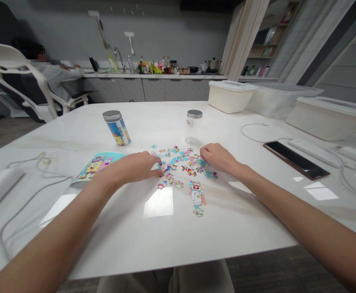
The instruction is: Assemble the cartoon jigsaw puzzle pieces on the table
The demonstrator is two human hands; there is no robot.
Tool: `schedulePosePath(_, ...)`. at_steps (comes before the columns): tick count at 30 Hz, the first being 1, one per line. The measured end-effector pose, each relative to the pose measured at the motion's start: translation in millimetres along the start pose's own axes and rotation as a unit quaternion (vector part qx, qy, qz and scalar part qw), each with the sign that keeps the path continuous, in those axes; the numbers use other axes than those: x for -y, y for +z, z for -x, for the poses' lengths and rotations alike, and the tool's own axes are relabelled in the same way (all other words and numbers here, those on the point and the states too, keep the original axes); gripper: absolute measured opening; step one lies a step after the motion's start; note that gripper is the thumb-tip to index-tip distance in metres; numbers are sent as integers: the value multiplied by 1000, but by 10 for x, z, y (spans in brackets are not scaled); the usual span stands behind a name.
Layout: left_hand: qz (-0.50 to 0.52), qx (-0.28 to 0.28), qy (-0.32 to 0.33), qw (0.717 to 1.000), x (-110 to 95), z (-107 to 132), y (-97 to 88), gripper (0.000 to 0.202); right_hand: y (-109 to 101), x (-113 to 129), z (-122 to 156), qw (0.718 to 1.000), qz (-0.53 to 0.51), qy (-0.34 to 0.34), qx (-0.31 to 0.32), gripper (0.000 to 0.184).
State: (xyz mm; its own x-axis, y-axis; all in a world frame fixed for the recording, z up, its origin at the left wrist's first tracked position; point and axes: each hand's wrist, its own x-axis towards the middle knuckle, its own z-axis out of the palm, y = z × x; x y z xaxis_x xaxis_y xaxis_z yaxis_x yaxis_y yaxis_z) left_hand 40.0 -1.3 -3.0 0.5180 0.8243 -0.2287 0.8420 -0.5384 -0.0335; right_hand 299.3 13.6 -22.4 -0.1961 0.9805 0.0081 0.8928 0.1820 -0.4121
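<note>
Loose jigsaw puzzle pieces [184,156] lie in a colourful heap on the white table. At the heap's left edge is my left hand [137,166], thumb and fingers apart, fingertips at some pieces. My right hand [217,156] is at the right edge with its fingers curled closed; whatever they hold, if anything, is hidden. Nearer to me, a few joined puzzle pieces [197,197] form a cartoon figure in a narrow upright strip. Partly behind my left forearm lies a curved picture sheet [97,166] with cartoon characters.
A printed jar [118,129] and a clear jar [193,128], both silver-lidded, stand beyond the pieces. Rightward are a phone [295,159], cables and storage bins [231,97]. A white device [1,189] and cable lie left. A person [56,77] sits at the far counter.
</note>
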Motion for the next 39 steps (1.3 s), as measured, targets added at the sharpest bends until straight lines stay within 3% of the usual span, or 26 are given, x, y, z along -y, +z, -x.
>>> schedulePosePath(11, 13, 7, -14, 1000, 229, 17, 19, 37, -2, 18, 12, 1000, 7, -3, 0, 23)
schedulePosePath(15, 18, -5, -4, 1000, 148, 16, -9, 41, -3, 37, 13, 999, 33, -3, 8, 24)
schedulePosePath(22, 71, 3, 69, 995, -114, 39, -54, 36, 7, 33, 12, 999, 41, -6, 9, 24)
schedulePosePath(30, 31, -15, 56, 998, 55, 30, 9, 31, 8, 39, 8, 999, 44, -2, 15, 24)
schedulePosePath(39, 47, 6, 40, 998, -206, 62, -87, 28, -2, 50, 15, 999, 46, -7, 20, 25)
